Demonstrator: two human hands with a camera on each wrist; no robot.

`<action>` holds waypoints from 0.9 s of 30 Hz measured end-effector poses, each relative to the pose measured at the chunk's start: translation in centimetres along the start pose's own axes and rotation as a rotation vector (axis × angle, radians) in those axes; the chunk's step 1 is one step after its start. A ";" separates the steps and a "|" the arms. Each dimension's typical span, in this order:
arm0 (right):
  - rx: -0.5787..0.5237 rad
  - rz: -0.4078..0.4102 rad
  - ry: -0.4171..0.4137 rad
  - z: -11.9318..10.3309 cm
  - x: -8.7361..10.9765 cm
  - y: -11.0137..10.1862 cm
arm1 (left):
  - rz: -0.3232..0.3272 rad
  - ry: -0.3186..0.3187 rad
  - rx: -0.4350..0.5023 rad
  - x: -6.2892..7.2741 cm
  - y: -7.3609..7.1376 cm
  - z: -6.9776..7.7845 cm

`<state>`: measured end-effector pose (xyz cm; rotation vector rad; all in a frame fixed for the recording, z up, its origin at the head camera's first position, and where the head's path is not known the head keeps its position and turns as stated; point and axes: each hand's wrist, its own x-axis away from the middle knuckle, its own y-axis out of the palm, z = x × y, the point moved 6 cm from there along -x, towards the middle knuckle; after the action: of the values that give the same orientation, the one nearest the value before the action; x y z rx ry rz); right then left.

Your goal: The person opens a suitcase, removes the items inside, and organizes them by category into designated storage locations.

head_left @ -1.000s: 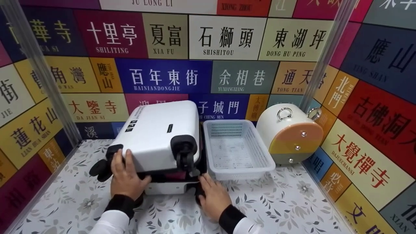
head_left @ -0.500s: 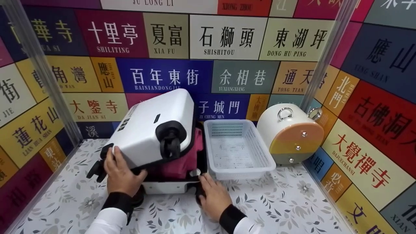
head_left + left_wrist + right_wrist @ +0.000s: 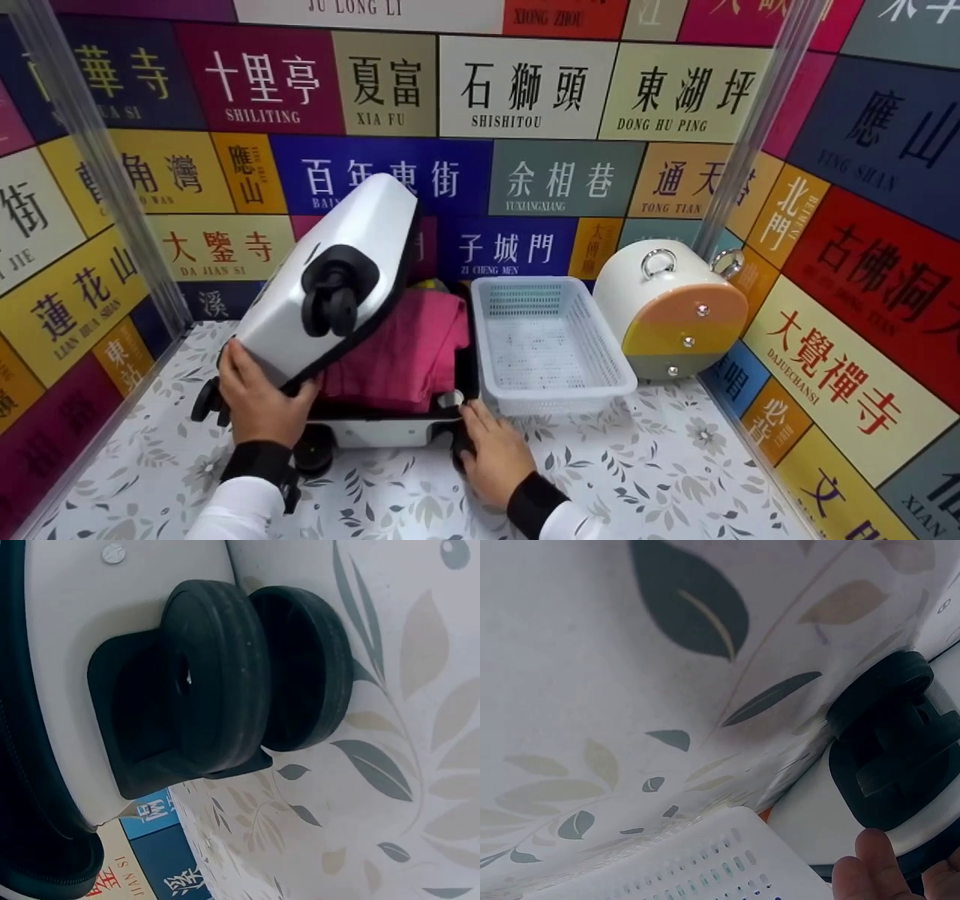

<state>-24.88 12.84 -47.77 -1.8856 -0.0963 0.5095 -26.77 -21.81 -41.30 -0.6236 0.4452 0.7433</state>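
"Head view: where is the main thing?"

"The suitcase [image 3: 382,433] sits on the leaf-patterned table [image 3: 675,480]. Its lid [image 3: 277,322] is tilted, its right side raised, so the gap faces right."

"And the left hand [image 3: 264,401]?"

"Grasping the lid at the suitcase's near left end, thumb against the lower edge, just beside a black wheel [image 3: 208,401]."

"The right hand [image 3: 497,454]?"

"Touching the suitcase's near right corner. From the right wrist, one sees fingertips [image 3: 877,859] by that corner's caster [image 3: 900,727]; I cannot tell whether they grip or merely rest."

"What does the suitcase contain?"

"Pink cloth [image 3: 405,345], folded, filling much of what shows; at the near right inside corner, a pale object [image 3: 450,399] too small to identify."

"And around the suitcase?"

"Just to its right, a white basket [image 3: 555,405]; farther right, beyond the basket, a box [image 3: 679,330] with an orange, yellow and grey banded front and metal rings on top. Behind the suitcase, a wall [image 3: 525,86] of coloured panels bearing Chinese characters."

"The left wrist view?"

"A double wheel [image 3: 217,675] on the suitcase, close up; which corner, I cannot tell."
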 end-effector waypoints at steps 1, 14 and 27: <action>0.001 0.002 -0.001 0.0 0.0 0.0 | -0.002 -0.010 0.004 -0.1 -0.1 -0.1; 0.004 -0.011 -0.005 -0.2 0.1 -0.2 | 0.005 -0.110 0.051 -0.5 -0.9 -1.3; 0.022 0.031 -0.049 -0.3 0.2 -0.2 | 0.013 -0.190 0.088 -0.6 -1.6 -2.0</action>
<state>-24.54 12.74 -47.52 -1.8556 -0.0935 0.5763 -26.30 -24.34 -41.78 -0.4627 0.3049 0.7828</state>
